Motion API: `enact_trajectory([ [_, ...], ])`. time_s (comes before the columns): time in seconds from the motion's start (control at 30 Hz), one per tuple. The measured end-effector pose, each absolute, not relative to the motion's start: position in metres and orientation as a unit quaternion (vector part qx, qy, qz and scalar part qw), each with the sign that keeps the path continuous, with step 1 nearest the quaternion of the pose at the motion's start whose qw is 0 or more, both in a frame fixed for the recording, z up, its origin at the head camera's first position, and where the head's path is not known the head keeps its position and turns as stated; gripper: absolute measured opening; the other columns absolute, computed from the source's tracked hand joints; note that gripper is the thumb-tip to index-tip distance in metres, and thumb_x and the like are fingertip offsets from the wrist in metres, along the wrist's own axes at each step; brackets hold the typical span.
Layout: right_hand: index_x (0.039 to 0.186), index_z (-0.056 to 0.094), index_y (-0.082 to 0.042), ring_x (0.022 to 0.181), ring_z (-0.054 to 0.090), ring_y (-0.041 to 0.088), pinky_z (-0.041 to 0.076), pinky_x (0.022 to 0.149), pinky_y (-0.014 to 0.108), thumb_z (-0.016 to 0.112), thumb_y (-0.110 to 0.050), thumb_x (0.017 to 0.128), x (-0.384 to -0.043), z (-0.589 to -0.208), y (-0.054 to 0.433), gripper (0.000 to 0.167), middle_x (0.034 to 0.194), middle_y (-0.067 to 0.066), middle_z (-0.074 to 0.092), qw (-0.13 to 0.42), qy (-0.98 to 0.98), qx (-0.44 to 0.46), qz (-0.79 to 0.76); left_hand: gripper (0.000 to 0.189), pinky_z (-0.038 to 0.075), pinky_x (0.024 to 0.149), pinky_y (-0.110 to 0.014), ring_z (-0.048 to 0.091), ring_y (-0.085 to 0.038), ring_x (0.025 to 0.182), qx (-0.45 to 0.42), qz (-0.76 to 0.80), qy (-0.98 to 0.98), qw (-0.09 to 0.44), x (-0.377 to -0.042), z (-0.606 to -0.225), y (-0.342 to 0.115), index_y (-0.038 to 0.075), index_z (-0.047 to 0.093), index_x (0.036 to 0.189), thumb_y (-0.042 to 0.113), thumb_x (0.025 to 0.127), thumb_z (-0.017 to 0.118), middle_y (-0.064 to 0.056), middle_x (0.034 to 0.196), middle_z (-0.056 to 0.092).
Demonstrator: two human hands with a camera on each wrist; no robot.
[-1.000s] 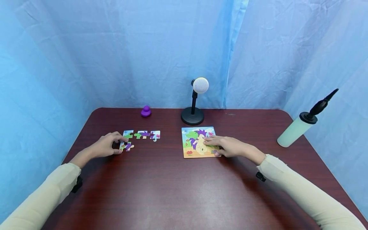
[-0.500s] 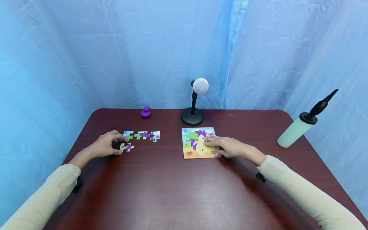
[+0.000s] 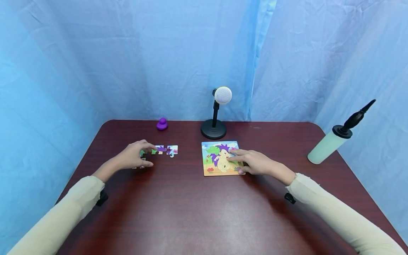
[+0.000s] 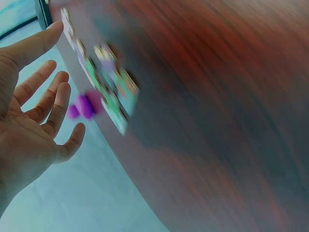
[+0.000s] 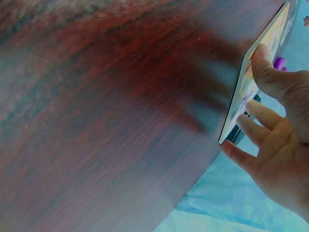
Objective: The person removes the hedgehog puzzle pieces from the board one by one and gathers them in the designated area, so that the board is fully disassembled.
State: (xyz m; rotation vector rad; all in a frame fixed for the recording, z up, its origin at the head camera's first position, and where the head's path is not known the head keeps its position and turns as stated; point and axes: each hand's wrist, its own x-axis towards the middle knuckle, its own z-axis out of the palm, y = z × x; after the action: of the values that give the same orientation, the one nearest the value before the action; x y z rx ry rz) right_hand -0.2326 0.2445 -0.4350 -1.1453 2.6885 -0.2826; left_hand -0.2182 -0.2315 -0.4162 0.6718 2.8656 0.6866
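Knobbed puzzle pieces point(image 3: 172, 149) lie toward the glossy wood-grain table point(image 3: 204, 212)'s far left corner, a thin square board point(image 3: 214, 165) near its far edge. The left hand point(image 3: 134, 154) hovers empty over pieces, fingers parted; the right hand point(image 3: 253, 162) rests outstretched on the board.

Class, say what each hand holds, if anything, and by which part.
Nothing is held: the left hand hovers open above puzzle pieces; the right hand rests on the right half of the picture board.
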Motion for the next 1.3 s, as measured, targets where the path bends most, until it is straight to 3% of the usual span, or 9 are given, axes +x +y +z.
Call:
enact_trajectory([
  [0.3, 0.137, 0.066, -0.014, 0.136, 0.055, 0.034, 0.050, 0.104, 0.053, 0.083, -0.034, 0.085, -0.235, -0.442, 0.252, 0.057, 0.150, 0.014, 0.055, 0.053, 0.926, -0.364, -0.079, 0.046, 0.050, 0.095, -0.050, 0.064, -0.031, 0.110, 0.299, 0.251, 0.916, 0.087, -0.231, -0.413, -0.161, 0.005, 0.067, 0.128, 0.022, 0.087, 0.081, -0.014, 0.116, 0.066],
  [0.57, 0.134, 0.068, -0.014, 0.135, 0.056, 0.034, 0.050, 0.104, 0.053, 0.082, -0.034, 0.086, -0.232, -0.444, 0.254, 0.055, 0.147, 0.013, 0.058, 0.059, 0.934, -0.340, -0.093, 0.048, 0.051, 0.103, -0.044, 0.063, -0.023, 0.116, 0.307, 0.242, 0.911, 0.130, -0.248, -0.417, -0.097, 0.011, 0.066, 0.132, 0.029, 0.089, 0.079, -0.007, 0.119, 0.065],
  [0.7, 0.136, 0.067, -0.013, 0.135, 0.056, 0.033, 0.049, 0.104, 0.053, 0.080, -0.035, 0.087, -0.231, -0.445, 0.255, 0.055, 0.148, 0.012, 0.058, 0.061, 0.932, -0.345, -0.097, 0.052, 0.048, 0.103, -0.045, 0.062, -0.023, 0.116, 0.329, 0.222, 0.908, 0.137, -0.254, -0.420, -0.072, 0.010, 0.065, 0.136, 0.031, 0.090, 0.078, -0.009, 0.120, 0.065],
  [0.9, 0.137, 0.066, -0.012, 0.136, 0.056, 0.033, 0.050, 0.104, 0.052, 0.079, -0.036, 0.088, -0.231, -0.444, 0.256, 0.056, 0.149, 0.012, 0.057, 0.058, 0.927, -0.357, -0.100, 0.055, 0.043, 0.105, -0.050, 0.059, -0.024, 0.117, 0.343, 0.213, 0.905, 0.133, -0.259, -0.424, -0.045, 0.011, 0.062, 0.139, 0.032, 0.091, 0.077, -0.009, 0.125, 0.063],
  [1.3, 0.137, 0.065, -0.010, 0.136, 0.056, 0.034, 0.050, 0.104, 0.053, 0.078, -0.035, 0.089, -0.230, -0.443, 0.256, 0.056, 0.149, 0.014, 0.056, 0.054, 0.924, -0.363, -0.106, 0.060, 0.045, 0.098, -0.044, 0.057, -0.021, 0.111, 0.349, 0.191, 0.908, 0.129, -0.263, -0.428, -0.018, 0.011, 0.061, 0.141, 0.035, 0.090, 0.078, -0.009, 0.125, 0.061],
])
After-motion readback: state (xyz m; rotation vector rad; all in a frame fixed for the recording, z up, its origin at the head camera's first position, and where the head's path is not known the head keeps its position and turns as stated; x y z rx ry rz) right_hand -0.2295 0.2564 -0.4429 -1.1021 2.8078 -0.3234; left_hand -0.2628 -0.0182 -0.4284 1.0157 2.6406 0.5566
